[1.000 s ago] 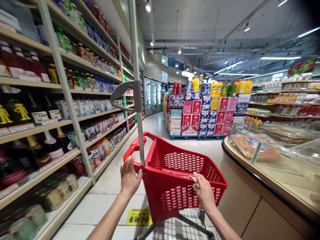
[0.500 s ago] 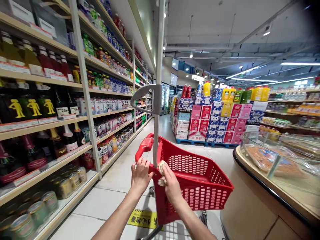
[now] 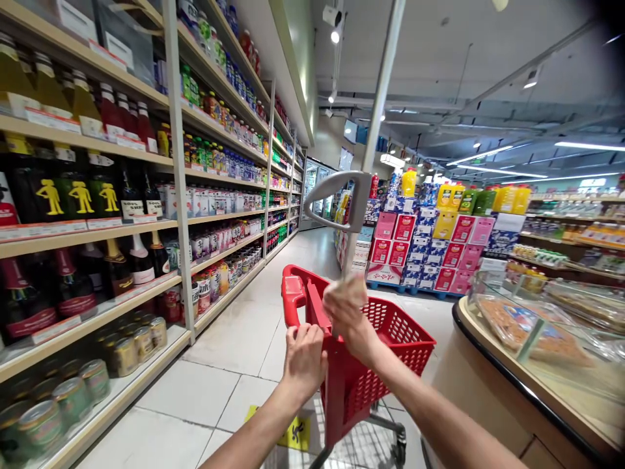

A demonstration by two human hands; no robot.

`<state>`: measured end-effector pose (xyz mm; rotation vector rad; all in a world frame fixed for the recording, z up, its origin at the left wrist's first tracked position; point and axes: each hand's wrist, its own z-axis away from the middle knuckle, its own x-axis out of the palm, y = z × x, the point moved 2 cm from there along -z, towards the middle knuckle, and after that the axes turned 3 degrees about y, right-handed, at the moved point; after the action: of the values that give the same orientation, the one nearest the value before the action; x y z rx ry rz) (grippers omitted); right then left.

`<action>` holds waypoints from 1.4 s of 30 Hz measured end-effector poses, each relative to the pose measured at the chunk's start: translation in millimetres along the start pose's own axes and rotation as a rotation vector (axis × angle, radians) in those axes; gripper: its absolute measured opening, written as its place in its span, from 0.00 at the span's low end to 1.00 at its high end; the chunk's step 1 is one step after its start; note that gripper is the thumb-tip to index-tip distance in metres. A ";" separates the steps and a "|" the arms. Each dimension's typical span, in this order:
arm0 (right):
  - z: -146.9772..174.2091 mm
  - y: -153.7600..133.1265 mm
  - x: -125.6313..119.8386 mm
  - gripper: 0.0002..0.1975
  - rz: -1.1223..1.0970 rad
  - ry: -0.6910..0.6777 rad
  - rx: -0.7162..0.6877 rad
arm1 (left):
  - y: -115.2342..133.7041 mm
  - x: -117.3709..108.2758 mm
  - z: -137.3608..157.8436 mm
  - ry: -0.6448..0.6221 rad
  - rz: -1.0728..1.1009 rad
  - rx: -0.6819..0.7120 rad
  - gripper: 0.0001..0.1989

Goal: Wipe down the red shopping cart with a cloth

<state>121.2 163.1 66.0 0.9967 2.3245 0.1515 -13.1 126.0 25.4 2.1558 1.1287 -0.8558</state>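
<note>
A small red shopping cart [image 3: 336, 378] stands in front of me, its basket pointing away to the right. My left hand [image 3: 303, 358] is closed over the red handlebar [image 3: 294, 299] at its near end. In my right hand [image 3: 349, 319] is a crumpled cream cloth [image 3: 359, 290], pressed at the lower part of the metal pole [image 3: 379, 104] that rises from the cart. Motion blurs this hand, and it hides the pole's foot. Higher up, a grey looped grip [image 3: 360, 202] is fixed to the pole, which leans to the right. No goods show in the visible part of the basket.
Shelves of bottles and cans [image 3: 183, 195] line the left side. Stacked drink cartons [image 3: 405, 241] stand ahead. A curved counter with a glass guard [image 3: 532, 339] and packaged food is close on the right. A yellow floor sign [image 3: 297, 433] lies under the cart.
The cart has turned, and its pole now leans right instead of standing nearly upright. My right hand and the cloth have moved up from the cart's rim onto the pole. My left hand keeps its grip.
</note>
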 end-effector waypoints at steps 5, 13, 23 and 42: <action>52.1 -11.8 -14.8 0.19 -0.142 -0.096 0.231 | 7.6 -9.0 -13.3 0.031 0.262 0.077 0.11; 31.6 -10.8 -59.5 0.22 -0.851 0.015 1.214 | -8.1 6.3 -40.3 -0.098 0.230 0.030 0.12; 86.2 -13.1 -90.1 0.20 -0.282 0.221 1.294 | 62.0 4.2 -7.5 -0.105 0.412 0.155 0.15; 65.4 -46.3 -156.3 0.19 0.180 -0.306 1.248 | 60.2 -45.6 -29.8 -0.209 0.089 0.015 0.17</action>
<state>213.7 13.9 72.9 1.6016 1.8969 -1.4197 26.3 94.8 89.2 2.0561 0.9192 -1.0240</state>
